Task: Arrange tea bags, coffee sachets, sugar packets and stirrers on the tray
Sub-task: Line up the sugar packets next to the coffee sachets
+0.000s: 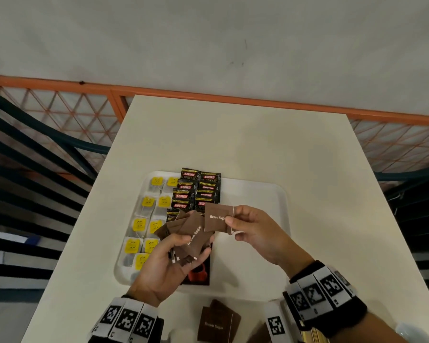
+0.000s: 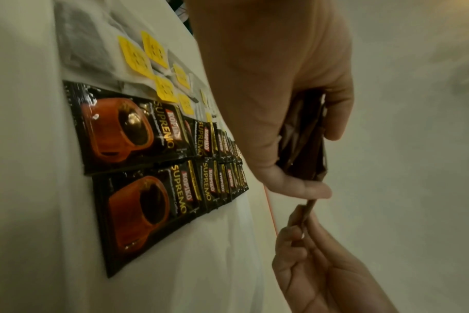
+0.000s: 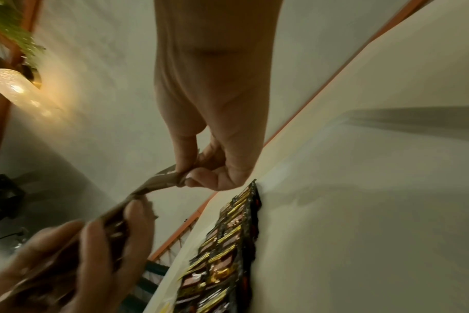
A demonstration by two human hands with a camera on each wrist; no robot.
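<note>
A white tray (image 1: 270, 194) lies mid-table. Tea bags (image 1: 149, 224) with yellow tags fill its left side. Black coffee sachets (image 1: 196, 191) overlap in two columns beside them. My left hand (image 1: 166, 263) hovers over the tray's near edge and grips a fanned bunch of brown sugar packets (image 1: 191, 238). My right hand (image 1: 248, 226) pinches one brown sugar packet (image 1: 217, 220) by its right edge, just above the tray's middle. The left wrist view shows the left hand (image 2: 295, 161) with its bunch of packets (image 2: 305, 137), and the coffee sachets (image 2: 147, 169).
More brown sugar packets (image 1: 218, 320) lie on the table (image 1: 258, 139) near its front edge. The tray's right half is bare. An orange lattice railing (image 1: 60, 112) and dark chairs (image 1: 22, 157) flank the table. A wall lamp (image 3: 16, 89) glows in the right wrist view.
</note>
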